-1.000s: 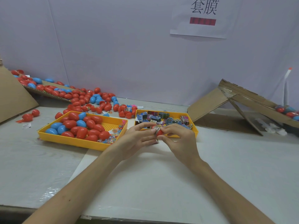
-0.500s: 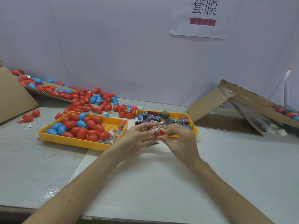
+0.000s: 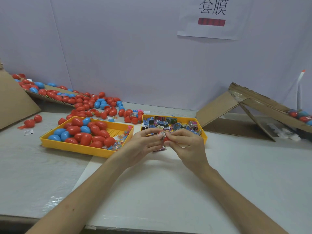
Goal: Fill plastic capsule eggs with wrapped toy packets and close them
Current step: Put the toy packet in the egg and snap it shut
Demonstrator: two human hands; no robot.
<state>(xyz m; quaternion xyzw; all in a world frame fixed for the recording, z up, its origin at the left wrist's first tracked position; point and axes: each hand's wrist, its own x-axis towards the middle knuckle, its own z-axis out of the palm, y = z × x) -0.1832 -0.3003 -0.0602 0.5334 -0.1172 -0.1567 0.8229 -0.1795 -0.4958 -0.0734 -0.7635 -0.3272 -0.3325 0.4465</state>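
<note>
White desk (image 3: pixel 152 191): L hand (image 3: pixel 145 144) & R hand (image 3: pixel 187 146), both grips clamped on red capsule egg (image 3: pixel 166 139) w/ packet (image 3: pixel 163 133) poking out.

White desk (image 3: pixel 152 191) carries 2 yellow trays side by side with a gap between: left tray (image 3: pixel 72 147), right tray (image 3: pixel 184 117). Loose capsule eggs (image 3: pixel 94 105), red and blue, lie behind the left tray. 2 red eggs (image 3: pixel 32 122) and a paper slip (image 3: pixel 28 132) lie far left. Left cardboard (image 3: pixel 13 102) and right cardboard (image 3: pixel 217 107) rest at the sides.

We see glossy smooth plastic eggs (image 3: pixel 94 130), yellow plastic trays (image 3: pixel 81 148), shiny foil packets (image 3: pixel 162 123), rough brown cardboard (image 3: pixel 217 108), matt white table (image 3: pixel 152 191).
</note>
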